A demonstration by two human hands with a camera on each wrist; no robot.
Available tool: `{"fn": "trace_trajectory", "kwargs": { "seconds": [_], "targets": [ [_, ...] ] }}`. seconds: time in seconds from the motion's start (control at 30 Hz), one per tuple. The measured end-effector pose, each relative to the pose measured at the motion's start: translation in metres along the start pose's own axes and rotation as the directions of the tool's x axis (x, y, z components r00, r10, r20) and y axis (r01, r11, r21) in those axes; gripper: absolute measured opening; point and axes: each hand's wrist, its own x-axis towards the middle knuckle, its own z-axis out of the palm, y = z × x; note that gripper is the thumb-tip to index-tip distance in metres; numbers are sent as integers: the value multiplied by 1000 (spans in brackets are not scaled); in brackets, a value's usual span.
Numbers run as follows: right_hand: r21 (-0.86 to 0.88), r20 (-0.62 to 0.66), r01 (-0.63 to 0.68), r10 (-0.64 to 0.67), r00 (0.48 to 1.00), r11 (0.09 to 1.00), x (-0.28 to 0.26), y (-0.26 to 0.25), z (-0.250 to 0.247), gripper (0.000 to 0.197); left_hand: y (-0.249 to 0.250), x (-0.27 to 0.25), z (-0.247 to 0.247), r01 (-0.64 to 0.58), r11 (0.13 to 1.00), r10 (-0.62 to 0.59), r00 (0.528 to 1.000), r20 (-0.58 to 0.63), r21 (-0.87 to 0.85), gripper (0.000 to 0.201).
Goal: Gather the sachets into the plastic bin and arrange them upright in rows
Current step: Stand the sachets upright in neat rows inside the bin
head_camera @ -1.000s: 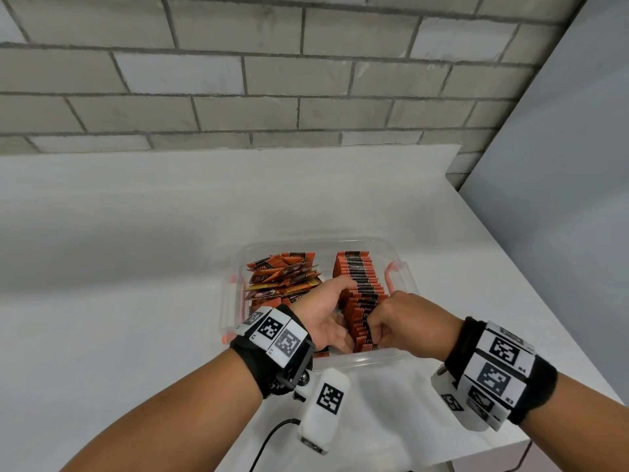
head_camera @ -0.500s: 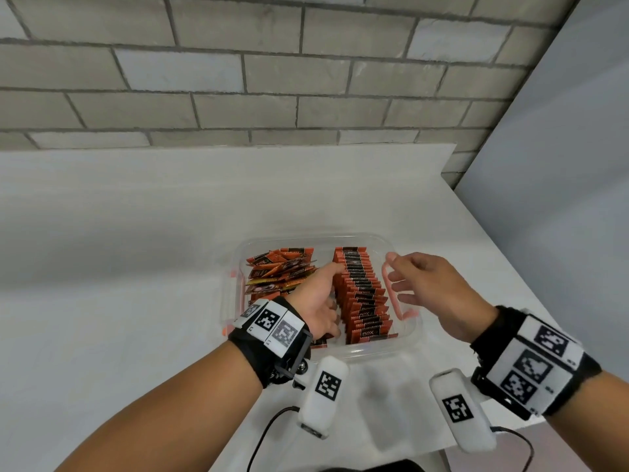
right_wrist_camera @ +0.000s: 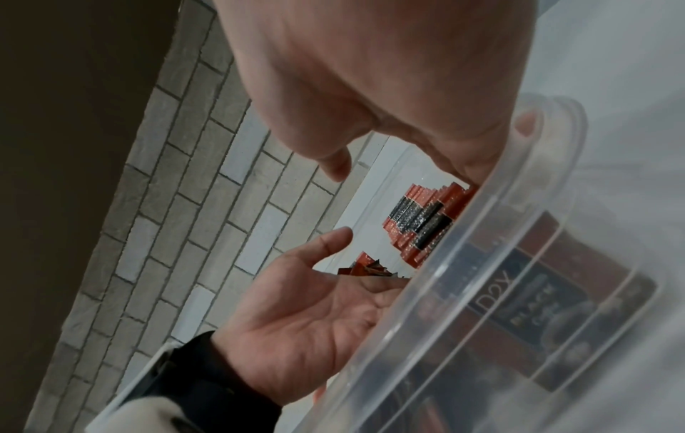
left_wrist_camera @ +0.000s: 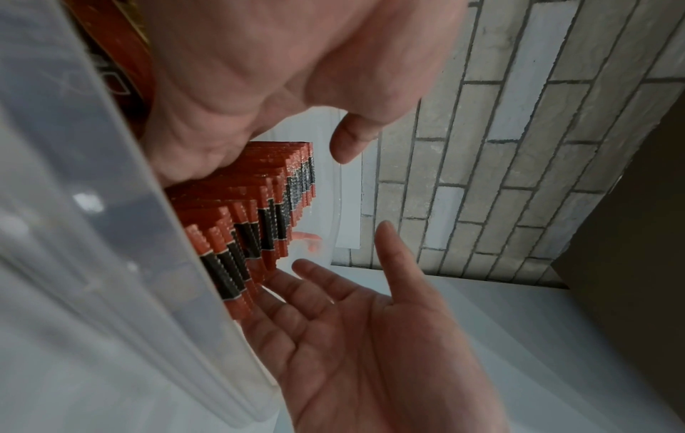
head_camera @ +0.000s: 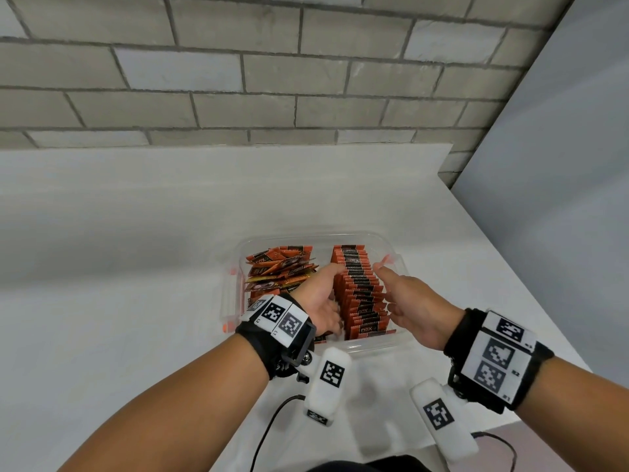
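Both hands, the left hand (head_camera: 320, 301) and right hand (head_camera: 413, 308), lie flat with straight fingers against either side of the upright sachet row (head_camera: 360, 294) in the plastic bin (head_camera: 371, 345).

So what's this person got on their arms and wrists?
Both forearms are bare, with no sleeves. The left hand and right hand wear no gloves. Each wrist carries a black band faced with white tiles printed with black square markers. A white camera pod with its own marker hangs under each wrist, and a thin black cable trails from it.
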Motion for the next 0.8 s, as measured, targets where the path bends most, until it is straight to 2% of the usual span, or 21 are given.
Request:
{"fn": "trace_trajectory", "kwargs": {
  "seconds": [0.13,0.47,0.6,0.7,0.8],
  "targets": [
    [8,3,18,-18,1000,1000,9,4,-1,46,1,0,1,22,1000,-21,999,32,-21,46],
    [-32,6,49,-49,999,998,22,14,-6,58,0,6,2,-28,999,29,999,37,-16,36],
    [-11,27,47,-47,999,999,25,16,-8,51,0,6,3,-11,1000,11,997,80,-4,40],
    [-13,20,59,-59,998,998,26,16,-7,54,1,6,4,-28,1000,28,999,46,2,42],
    [-8,13,72,-72,997,997,27,17,-7,53,2,7,5,-49,999,49,999,21,-8,57]
  ]
}}
